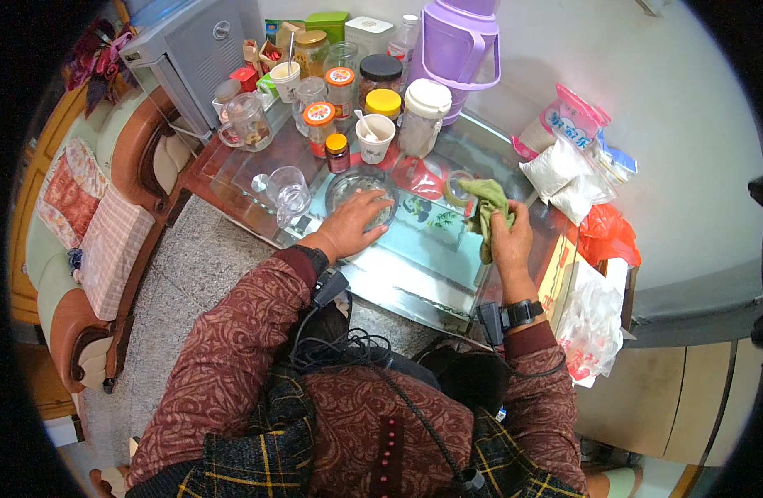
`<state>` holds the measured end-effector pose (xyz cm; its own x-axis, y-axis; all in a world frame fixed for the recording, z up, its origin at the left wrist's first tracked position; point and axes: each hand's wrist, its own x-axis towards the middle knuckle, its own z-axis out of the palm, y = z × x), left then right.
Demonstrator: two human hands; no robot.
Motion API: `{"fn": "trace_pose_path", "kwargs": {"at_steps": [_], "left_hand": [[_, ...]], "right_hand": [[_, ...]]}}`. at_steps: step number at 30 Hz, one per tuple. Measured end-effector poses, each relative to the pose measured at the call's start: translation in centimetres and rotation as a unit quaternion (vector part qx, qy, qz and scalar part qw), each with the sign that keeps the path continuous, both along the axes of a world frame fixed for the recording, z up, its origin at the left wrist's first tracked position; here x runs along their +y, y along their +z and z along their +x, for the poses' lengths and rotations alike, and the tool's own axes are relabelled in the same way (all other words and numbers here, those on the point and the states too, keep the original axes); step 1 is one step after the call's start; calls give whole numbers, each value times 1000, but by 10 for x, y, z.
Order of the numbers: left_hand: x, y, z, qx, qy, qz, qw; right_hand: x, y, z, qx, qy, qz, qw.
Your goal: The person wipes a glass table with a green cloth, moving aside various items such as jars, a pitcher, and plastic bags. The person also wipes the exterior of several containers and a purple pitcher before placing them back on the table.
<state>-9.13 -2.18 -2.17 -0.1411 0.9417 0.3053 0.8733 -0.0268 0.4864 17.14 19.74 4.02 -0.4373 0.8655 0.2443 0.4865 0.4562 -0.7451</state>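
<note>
My left hand lies with spread fingers over a round glass dish on the glass-topped table; whether it grips the dish I cannot tell. My right hand holds a crumpled green cloth above the table's right part. Between the hands, a picture with a panda shows at the tabletop. A roll of tape lies just left of the cloth. To the left of the dish is a clear glass mug. A small dark jar with a yellow lid stands behind the dish.
Behind stand a paper cup with a spoon, a white-lidded container, several jars and a purple bucket. Another glass mug is at the back left. White powder bags and a red plastic bag sit right. Black cables run from my wrists.
</note>
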Motion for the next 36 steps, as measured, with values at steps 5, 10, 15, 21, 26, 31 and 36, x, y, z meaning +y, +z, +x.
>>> {"fn": "trace_pose_path", "kwargs": {"at_steps": [5, 10, 15, 21, 26, 31, 36], "left_hand": [[-1, -4, -8, 47, -13, -6, 999], [-1, -1, -5, 48, -7, -17, 999], [2, 7, -8, 44, -10, -24, 999], [6, 11, -9, 13, -12, -62, 998], [6, 13, -10, 2, -10, -64, 998], [6, 11, -11, 11, -7, -66, 998], [4, 8, -9, 10, -6, -46, 999]], "right_hand": [[0, -29, -15, -272, 77, 219, 934], [46, -46, -52, -233, 107, 282, 925], [122, -53, -112, -297, 22, 248, 922], [195, -53, -169, -352, -41, 231, 906], [235, -55, -205, -344, -6, 172, 923], [231, -59, -198, -318, 68, 229, 918], [179, -61, -169, -254, 114, 254, 926]]}}
